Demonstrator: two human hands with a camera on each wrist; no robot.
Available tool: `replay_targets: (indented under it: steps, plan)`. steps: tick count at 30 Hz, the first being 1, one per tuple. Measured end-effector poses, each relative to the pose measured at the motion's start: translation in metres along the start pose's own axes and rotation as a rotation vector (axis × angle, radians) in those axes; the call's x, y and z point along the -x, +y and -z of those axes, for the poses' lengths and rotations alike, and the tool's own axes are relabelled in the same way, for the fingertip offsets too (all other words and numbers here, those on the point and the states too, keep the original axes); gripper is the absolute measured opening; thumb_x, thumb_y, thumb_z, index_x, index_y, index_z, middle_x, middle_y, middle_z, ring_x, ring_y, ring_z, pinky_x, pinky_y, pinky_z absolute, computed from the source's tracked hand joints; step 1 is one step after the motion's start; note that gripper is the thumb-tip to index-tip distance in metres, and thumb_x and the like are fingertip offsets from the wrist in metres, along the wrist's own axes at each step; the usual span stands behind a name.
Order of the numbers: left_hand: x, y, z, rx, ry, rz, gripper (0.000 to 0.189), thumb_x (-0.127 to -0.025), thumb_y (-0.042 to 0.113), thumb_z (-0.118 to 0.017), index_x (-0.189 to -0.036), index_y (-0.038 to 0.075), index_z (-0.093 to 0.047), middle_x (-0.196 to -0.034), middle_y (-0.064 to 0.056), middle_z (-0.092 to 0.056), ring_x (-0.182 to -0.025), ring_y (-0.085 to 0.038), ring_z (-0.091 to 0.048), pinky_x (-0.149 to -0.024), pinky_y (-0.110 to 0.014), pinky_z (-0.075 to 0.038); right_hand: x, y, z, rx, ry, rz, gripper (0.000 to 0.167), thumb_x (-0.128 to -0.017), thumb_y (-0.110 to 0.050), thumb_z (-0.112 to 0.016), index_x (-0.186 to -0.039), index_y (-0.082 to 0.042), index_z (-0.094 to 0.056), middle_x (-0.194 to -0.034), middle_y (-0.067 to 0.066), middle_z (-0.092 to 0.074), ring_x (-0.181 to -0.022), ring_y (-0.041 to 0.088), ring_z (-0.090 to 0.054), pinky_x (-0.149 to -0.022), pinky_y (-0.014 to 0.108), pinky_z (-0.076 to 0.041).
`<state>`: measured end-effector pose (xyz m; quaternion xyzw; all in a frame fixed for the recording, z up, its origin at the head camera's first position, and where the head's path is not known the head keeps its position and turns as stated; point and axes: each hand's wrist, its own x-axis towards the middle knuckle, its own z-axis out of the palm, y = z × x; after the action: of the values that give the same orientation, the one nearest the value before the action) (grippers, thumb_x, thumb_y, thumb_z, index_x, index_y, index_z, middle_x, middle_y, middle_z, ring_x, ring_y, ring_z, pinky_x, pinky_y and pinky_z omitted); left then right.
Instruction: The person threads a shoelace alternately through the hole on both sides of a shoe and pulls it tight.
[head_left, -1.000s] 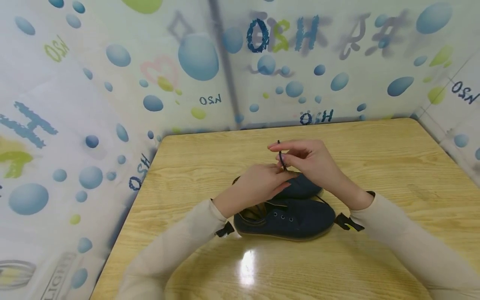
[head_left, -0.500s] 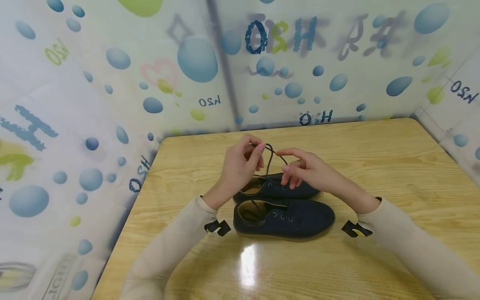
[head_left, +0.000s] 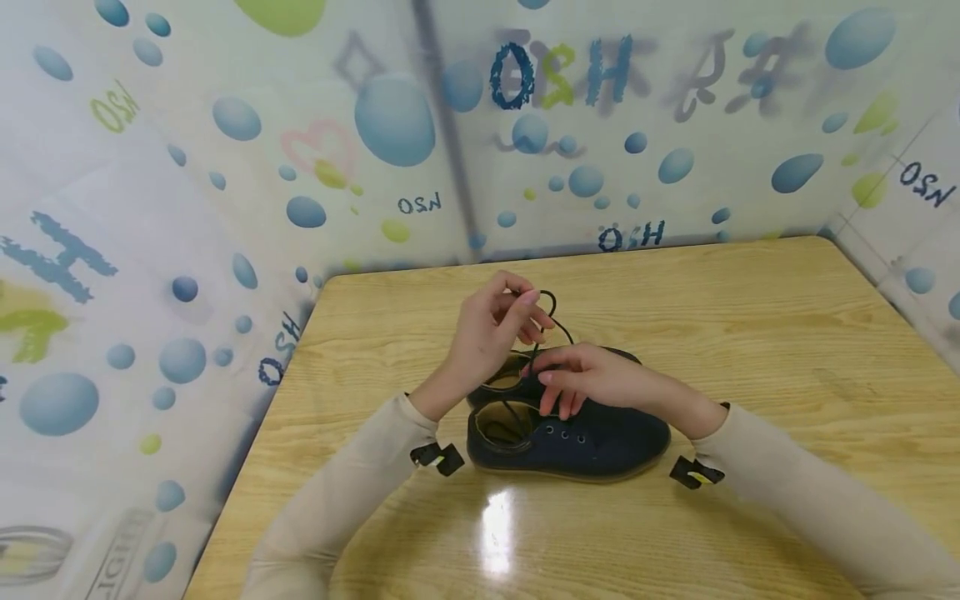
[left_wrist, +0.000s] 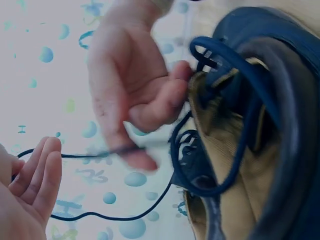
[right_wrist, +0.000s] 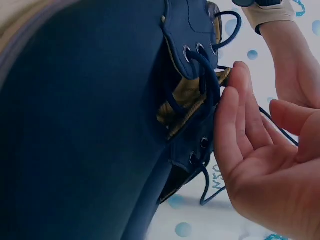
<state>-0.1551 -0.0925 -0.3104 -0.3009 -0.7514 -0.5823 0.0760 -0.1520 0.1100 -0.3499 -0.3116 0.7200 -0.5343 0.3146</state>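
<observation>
Two dark navy lace-up shoes lie side by side on the table, the near shoe [head_left: 607, 446] in front of the far shoe [head_left: 624, 357]. My left hand [head_left: 483, 337], raised over the shoe openings, pinches a dark shoelace [head_left: 553, 302] between thumb and fingers. In the left wrist view the lace [left_wrist: 112, 218] runs from that hand to the eyelets. My right hand [head_left: 600, 379] reaches over the far shoe's lacing, fingers fairly straight. The right wrist view has its fingers [right_wrist: 227, 120] right beside the tongue and lace, the thumb standing apart.
The wooden table [head_left: 420, 517] extends around the shoes. A patterned wall covering [head_left: 300, 125] stands along its back and sides. Inside the near shoe's opening lies a loose lace [head_left: 504, 429]. A dark wrist device [head_left: 696, 472] hangs below the right sleeve.
My left hand turns up and pulls back to the left, drawing the lace into a loop. My right hand leaves the lace and lowers leftward to the far shoe's lacing.
</observation>
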Motion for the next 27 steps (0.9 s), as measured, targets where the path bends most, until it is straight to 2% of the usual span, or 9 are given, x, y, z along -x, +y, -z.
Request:
replay_targets:
  steps: [2, 5, 8, 10, 13, 17, 22, 24, 27]
  plan:
    - [-0.001, 0.003, 0.002, 0.073, 0.004, -0.014, 0.021, -0.106, 0.015, -0.045, -0.108, -0.006, -0.051, -0.087, -0.028, -0.073, -0.065, -0.025, -0.072, -0.062, -0.038, -0.06, 0.001, 0.001, 0.0, -0.016, -0.019, -0.024, 0.038, -0.107, -0.025, -0.044, -0.134, -0.001, -0.056, -0.107, 0.019, -0.074, -0.076, 0.02, -0.071, -0.071, 0.035, -0.06]
    - [-0.002, 0.007, 0.007, 0.173, -0.009, -0.041, 0.023, -0.107, 0.016, -0.042, -0.109, -0.006, -0.048, -0.092, -0.032, -0.071, -0.071, -0.024, -0.074, -0.065, -0.04, -0.06, 0.002, 0.003, 0.002, -0.056, 0.03, -0.052, 0.038, -0.107, -0.028, -0.043, -0.128, -0.002, -0.06, -0.117, 0.016, -0.071, -0.079, 0.018, -0.07, -0.073, 0.034, -0.059]
    - [-0.001, 0.009, 0.013, 0.219, -0.063, -0.062, 0.023, -0.106, 0.017, -0.044, -0.102, -0.005, -0.051, -0.084, -0.029, -0.07, -0.067, -0.024, -0.071, -0.063, -0.039, -0.059, 0.001, 0.004, 0.006, -0.122, 0.184, -0.07, 0.041, -0.107, -0.03, -0.044, -0.124, 0.003, -0.061, -0.114, 0.009, -0.071, -0.081, 0.014, -0.07, -0.074, 0.031, -0.059]
    - [0.001, 0.011, 0.016, 0.209, -0.149, -0.069, 0.021, -0.104, 0.014, -0.047, -0.095, -0.003, -0.054, -0.075, -0.024, -0.068, -0.06, -0.023, -0.067, -0.058, -0.038, -0.056, 0.001, 0.004, 0.01, -0.178, 0.334, -0.058, 0.04, -0.106, -0.03, -0.047, -0.12, 0.006, -0.06, -0.104, 0.003, -0.072, -0.081, 0.012, -0.069, -0.074, 0.028, -0.058]
    - [0.004, 0.01, 0.02, 0.096, -0.358, -0.08, 0.015, -0.098, 0.009, -0.05, -0.086, 0.002, -0.056, -0.064, -0.013, -0.063, -0.053, -0.019, -0.058, -0.052, -0.036, -0.051, 0.001, 0.006, 0.017, -0.241, 0.544, -0.009, 0.026, -0.104, -0.025, -0.051, -0.11, 0.001, -0.055, -0.086, -0.007, -0.068, -0.077, 0.008, -0.067, -0.072, 0.025, -0.058]
    - [0.004, 0.006, 0.019, -0.211, -0.599, -0.079, 0.011, -0.094, 0.012, -0.054, -0.084, 0.014, -0.059, -0.066, 0.001, -0.06, -0.056, -0.007, -0.053, -0.054, -0.025, -0.045, 0.003, 0.007, 0.025, -0.28, 0.638, 0.059, 0.014, -0.105, -0.016, -0.049, -0.117, -0.009, -0.049, -0.082, -0.01, -0.067, -0.073, 0.007, -0.064, -0.073, 0.025, -0.056]
    - [0.005, -0.001, 0.012, -0.459, -0.743, -0.06, 0.006, -0.096, 0.018, -0.06, -0.094, 0.018, -0.065, -0.085, 0.007, -0.064, -0.067, -0.003, -0.055, -0.065, -0.018, -0.046, 0.003, 0.006, 0.03, -0.248, 0.618, 0.086, 0.037, -0.106, -0.009, -0.042, -0.142, -0.003, -0.046, -0.103, -0.012, -0.07, -0.06, 0.007, -0.054, -0.063, 0.022, -0.048]
    - [0.005, -0.004, 0.01, -0.485, -0.774, -0.059, 0.009, -0.097, 0.018, -0.06, -0.102, 0.015, -0.068, -0.094, 0.006, -0.066, -0.072, -0.003, -0.058, -0.068, -0.017, -0.048, 0.003, 0.005, 0.031, -0.235, 0.631, 0.094, 0.035, -0.105, -0.011, -0.044, -0.138, -0.003, -0.053, -0.106, -0.012, -0.071, -0.052, 0.008, -0.045, -0.055, 0.023, -0.04]
    - [0.006, -0.007, 0.011, -0.48, -0.794, -0.025, 0.018, -0.098, 0.016, -0.06, -0.113, 0.013, -0.068, -0.102, 0.004, -0.068, -0.074, -0.003, -0.061, -0.069, -0.018, -0.05, 0.005, 0.004, 0.032, -0.226, 0.668, 0.113, 0.026, -0.104, -0.02, -0.052, -0.12, -0.003, -0.064, -0.092, -0.012, -0.072, -0.045, 0.01, -0.037, -0.048, 0.028, -0.032]
